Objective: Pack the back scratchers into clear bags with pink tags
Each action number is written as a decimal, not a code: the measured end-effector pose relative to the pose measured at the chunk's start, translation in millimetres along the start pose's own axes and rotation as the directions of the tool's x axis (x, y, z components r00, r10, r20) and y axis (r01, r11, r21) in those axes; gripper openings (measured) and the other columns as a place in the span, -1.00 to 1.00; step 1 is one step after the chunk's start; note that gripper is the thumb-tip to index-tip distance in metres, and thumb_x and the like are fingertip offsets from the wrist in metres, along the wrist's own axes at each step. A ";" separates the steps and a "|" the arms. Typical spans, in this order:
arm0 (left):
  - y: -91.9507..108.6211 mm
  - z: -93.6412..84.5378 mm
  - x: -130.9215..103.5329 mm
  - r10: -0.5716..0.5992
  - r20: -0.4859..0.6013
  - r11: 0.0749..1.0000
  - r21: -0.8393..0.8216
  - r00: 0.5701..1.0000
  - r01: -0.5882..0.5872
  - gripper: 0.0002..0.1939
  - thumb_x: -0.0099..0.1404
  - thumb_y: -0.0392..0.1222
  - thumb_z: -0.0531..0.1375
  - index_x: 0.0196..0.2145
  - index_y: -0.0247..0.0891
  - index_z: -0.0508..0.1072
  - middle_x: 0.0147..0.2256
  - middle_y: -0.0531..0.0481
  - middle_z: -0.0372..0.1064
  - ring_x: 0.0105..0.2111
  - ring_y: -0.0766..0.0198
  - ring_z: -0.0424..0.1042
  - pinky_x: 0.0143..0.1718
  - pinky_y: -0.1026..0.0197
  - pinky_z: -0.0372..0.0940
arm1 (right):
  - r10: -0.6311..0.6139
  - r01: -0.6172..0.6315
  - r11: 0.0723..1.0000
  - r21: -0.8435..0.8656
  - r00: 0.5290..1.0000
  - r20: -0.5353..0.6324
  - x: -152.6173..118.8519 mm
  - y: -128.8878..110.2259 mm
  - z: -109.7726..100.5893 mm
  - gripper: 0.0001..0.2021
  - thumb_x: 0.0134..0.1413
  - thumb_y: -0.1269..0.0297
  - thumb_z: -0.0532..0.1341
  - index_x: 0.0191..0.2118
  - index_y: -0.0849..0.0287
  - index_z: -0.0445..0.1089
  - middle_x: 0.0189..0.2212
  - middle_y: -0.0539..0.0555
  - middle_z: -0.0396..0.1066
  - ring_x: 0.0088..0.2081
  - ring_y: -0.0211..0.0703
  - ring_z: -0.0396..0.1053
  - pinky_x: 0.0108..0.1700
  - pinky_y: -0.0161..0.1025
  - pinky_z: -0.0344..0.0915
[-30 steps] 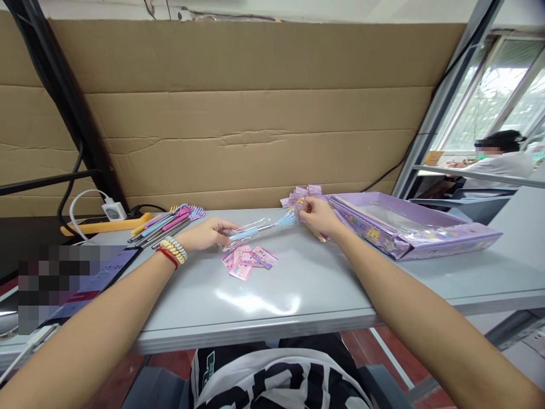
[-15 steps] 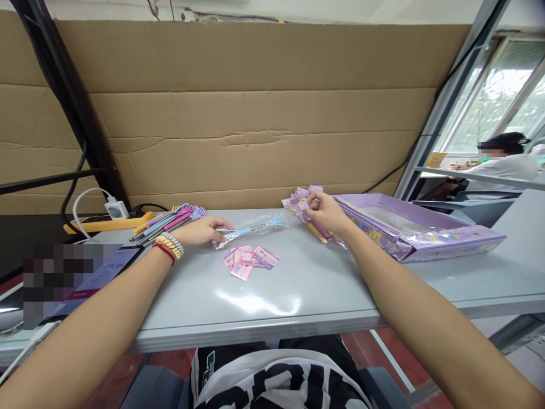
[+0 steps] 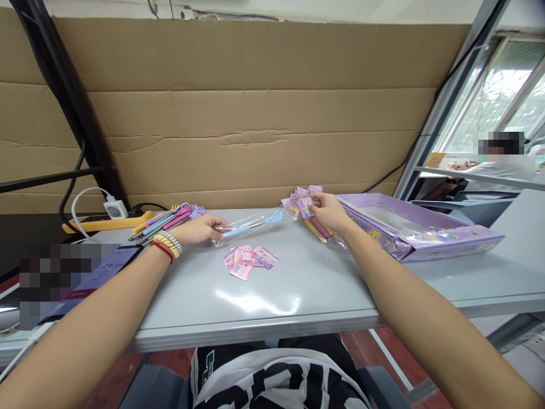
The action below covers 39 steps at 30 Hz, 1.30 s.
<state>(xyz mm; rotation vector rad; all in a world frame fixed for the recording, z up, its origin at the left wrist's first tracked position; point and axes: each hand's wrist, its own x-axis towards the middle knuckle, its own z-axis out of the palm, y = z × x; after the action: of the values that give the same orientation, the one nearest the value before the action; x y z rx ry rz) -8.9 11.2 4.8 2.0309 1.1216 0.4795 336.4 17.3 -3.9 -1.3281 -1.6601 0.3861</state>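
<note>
So the clear bag with the blue scratcher in it is out on the desk, behind a little pile of pink cards. Left hand has its grip pinched on the bag's left end, right by the scratcher's handle. Right hand has a narrow grip on a small purple card near the other end, just above some bagged scratchers.

Handling-wise, I'd guess it's light: slick, floppy film around a stiff stick. The handle end seems the best hold, since bare film would probably slide. The card looks thin and bendy, so edges only.

Writing? The cards and the purple box are printed, but I can't make out any words or brand.
</note>
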 end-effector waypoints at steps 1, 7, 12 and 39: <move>-0.3 -0.2 -0.1 -0.002 0.001 1.000 0.001 1.000 0.002 -0.67 -0.08 -0.20 0.27 -0.28 -0.30 0.47 -0.39 0.02 0.42 -0.37 0.25 0.36 -0.31 0.25 0.23 | -0.013 0.013 1.000 -0.012 1.000 -0.003 0.2 0.5 0.4 -0.65 -0.14 0.53 0.08 -0.16 0.29 0.41 -0.33 0.13 0.51 -0.32 -0.12 0.46 -0.27 -0.25 0.33; 3.3 0.9 -2.0 0.011 0.023 1.000 0.013 1.000 -0.011 -0.68 -0.06 -0.20 0.24 -0.28 -0.30 0.47 -0.33 0.00 0.42 -0.32 0.24 0.36 -0.26 0.24 0.23 | -0.033 0.013 0.984 -0.180 0.993 -0.111 -3.0 -5.2 1.2 -0.59 -0.12 0.54 0.07 -0.10 0.29 0.44 -0.37 0.10 0.53 -0.39 -0.14 0.44 -0.31 -0.27 0.29; 4.7 1.1 -1.8 0.001 0.037 0.999 0.054 0.999 -0.003 -0.66 -0.05 -0.17 0.23 -0.26 -0.29 0.45 -0.33 0.01 0.42 -0.30 0.22 0.36 -0.23 0.22 0.24 | -0.026 0.004 0.983 -0.185 0.993 -0.115 -6.6 -11.7 1.5 -0.60 -0.13 0.55 0.07 -0.13 0.29 0.46 -0.38 0.08 0.53 -0.40 -0.17 0.44 -0.33 -0.31 0.27; -1.3 0.4 -1.0 0.056 -0.004 0.993 0.103 0.998 -0.055 -0.63 -0.02 -0.10 0.23 -0.22 -0.29 0.46 -0.29 0.00 0.45 -0.28 0.19 0.38 -0.23 0.21 0.25 | 0.135 -0.143 0.986 -0.091 0.987 -0.087 -5.9 -14.0 -3.5 -0.60 -0.33 0.50 0.18 -0.23 0.26 0.52 -0.59 -0.01 0.42 -0.51 -0.22 0.33 -0.43 -0.31 0.19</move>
<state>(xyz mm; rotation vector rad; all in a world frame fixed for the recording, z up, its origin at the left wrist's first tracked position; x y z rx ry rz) -9.9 10.6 3.6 2.1562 1.1169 0.4647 330.9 6.0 5.2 -1.5174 -1.5408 0.3327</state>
